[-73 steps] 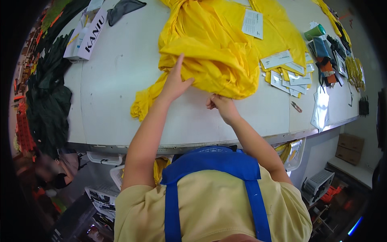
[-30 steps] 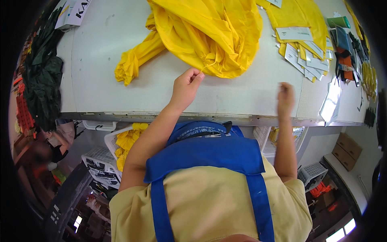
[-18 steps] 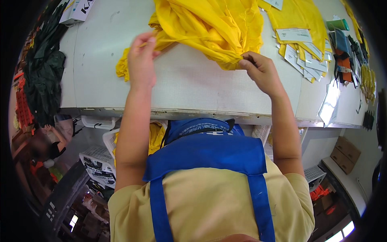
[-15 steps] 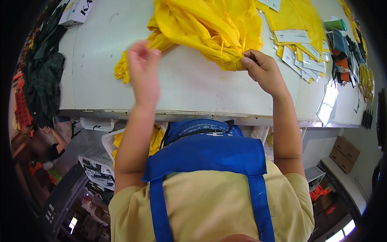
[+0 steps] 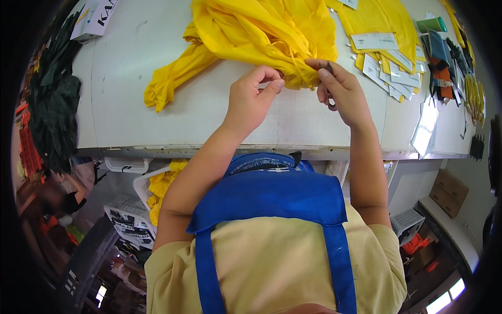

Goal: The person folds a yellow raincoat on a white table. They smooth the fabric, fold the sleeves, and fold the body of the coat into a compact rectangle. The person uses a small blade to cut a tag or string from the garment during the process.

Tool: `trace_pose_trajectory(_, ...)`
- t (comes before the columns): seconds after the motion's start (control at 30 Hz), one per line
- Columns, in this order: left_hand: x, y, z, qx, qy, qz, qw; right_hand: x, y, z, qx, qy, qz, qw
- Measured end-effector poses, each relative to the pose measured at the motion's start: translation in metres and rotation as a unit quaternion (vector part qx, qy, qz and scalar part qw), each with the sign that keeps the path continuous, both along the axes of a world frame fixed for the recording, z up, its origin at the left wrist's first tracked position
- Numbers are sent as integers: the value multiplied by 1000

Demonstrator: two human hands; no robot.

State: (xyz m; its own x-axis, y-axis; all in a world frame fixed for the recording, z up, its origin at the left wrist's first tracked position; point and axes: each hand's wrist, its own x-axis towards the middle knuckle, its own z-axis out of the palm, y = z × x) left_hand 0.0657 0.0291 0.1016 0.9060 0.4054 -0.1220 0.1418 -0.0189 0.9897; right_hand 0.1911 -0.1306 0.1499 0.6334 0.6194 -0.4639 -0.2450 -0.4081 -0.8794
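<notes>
Yellow garment (image 5: 261, 31), one; hands (image 5: 248, 102) (image 5: 345, 99), two.

From here I see a big, bright yellow cloth (image 5: 266, 31) in a crumpled heap at the upper middle of the frame. Its top runs past the upper edge. One long, wrinkly part pokes out down to the left and ends in a scrunched bunch. Little dark snips (image 5: 329, 67), mostly hidden, sit in the right hand (image 5: 345, 94), close to the heap's lower right edge.
</notes>
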Motion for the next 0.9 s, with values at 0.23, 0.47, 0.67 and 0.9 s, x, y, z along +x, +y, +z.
trace_pose_trajectory(0.23, 13, -3, -9, -36, -6, -35, 999, -16, -13, -25, -31, -412, -86, 906)
trace_pose_trajectory(0.47, 8, -4, -13, 19, -29, -55, 998, -1, 11, -31, -71, -447, 8, 892)
trace_pose_trajectory(0.67, 3, -3, -9, 8, -12, -70, 997, 64, 1, -33, 236, 153, -382, 880)
trace_pose_trajectory(0.9, 4, -4, -17, -33, -22, -65, 997, -21, -29, -23, -34, -415, 45, 908)
